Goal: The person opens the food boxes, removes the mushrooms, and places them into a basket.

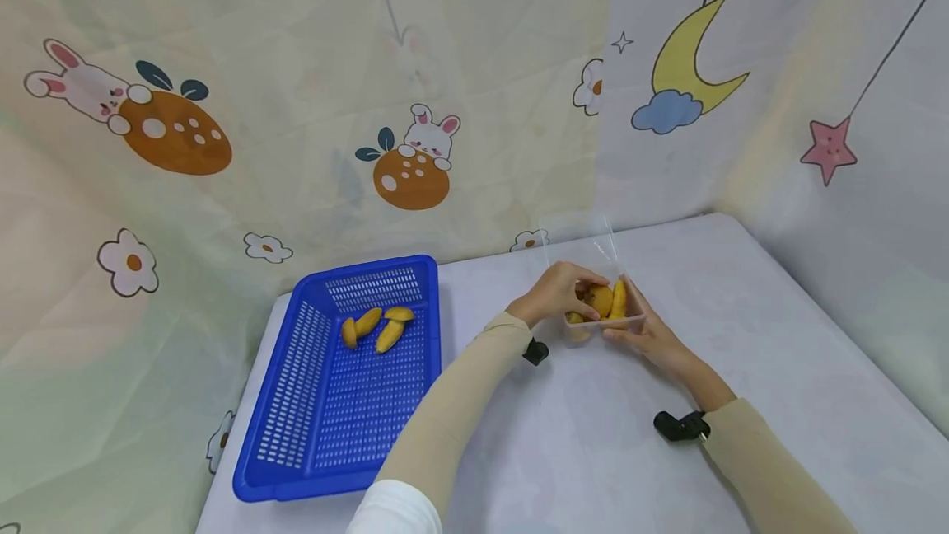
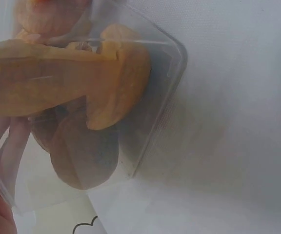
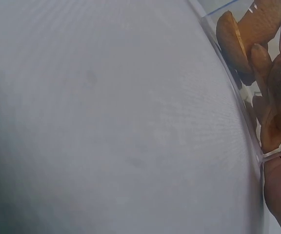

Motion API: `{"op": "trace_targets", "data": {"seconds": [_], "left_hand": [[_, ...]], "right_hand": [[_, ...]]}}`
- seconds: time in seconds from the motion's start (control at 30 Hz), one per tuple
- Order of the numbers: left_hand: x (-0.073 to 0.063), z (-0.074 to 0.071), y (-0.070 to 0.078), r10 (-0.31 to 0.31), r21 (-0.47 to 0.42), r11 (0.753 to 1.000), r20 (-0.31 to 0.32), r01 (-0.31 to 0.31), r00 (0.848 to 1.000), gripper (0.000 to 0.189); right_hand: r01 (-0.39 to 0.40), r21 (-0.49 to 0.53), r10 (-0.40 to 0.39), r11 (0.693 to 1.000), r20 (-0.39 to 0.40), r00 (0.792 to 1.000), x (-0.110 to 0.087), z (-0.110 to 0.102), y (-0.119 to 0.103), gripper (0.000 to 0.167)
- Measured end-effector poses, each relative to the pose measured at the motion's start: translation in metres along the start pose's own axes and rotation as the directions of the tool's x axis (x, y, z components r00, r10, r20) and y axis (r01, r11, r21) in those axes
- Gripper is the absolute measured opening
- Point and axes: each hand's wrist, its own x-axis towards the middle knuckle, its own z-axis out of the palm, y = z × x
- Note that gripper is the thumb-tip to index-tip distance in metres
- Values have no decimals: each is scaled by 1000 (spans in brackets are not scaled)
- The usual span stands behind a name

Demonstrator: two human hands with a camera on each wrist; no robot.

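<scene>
A clear plastic box (image 1: 610, 324) with its transparent lid (image 1: 582, 244) raised stands tilted on the table, holding several yellow-brown mushrooms. My right hand (image 1: 656, 343) grips its right side, thumb at the near wall and fingers behind. From the left, my left hand (image 1: 558, 293) reaches inside and pinches a mushroom (image 1: 599, 298) between thumb and fingers. Another mushroom (image 1: 619, 300) lies along the right wall. Through the plastic, the left wrist view has a mushroom (image 2: 118, 78) lying sideways, while the right wrist view catches a mushroom cap (image 3: 232, 43) against the wall.
A blue perforated basket (image 1: 261, 476) stands left of my left arm. Inside it, toward the back, lie two mushrooms, one on the left (image 1: 361, 326) and one on the right (image 1: 393, 330). Printed curtains (image 1: 296, 147) hang behind the white table (image 1: 578, 452).
</scene>
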Motion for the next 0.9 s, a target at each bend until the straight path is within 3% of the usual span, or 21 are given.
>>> {"op": "trace_targets", "data": {"seconds": [0.3, 0.63, 0.9], "left_hand": [[1, -3, -1, 0, -108, 994, 24, 3, 1000, 51], [1, -7, 3, 1, -27, 1000, 83, 1, 997, 49], [6, -12, 7, 15, -63, 998, 162, -5, 987, 48]], "right_hand": [[6, 13, -6, 1000, 6, 1000, 2, -1, 1, 103], [0, 33, 0, 999, 18, 1000, 0, 0, 2, 104], [-10, 23, 10, 1000, 13, 1000, 1, 0, 2, 103]]}}
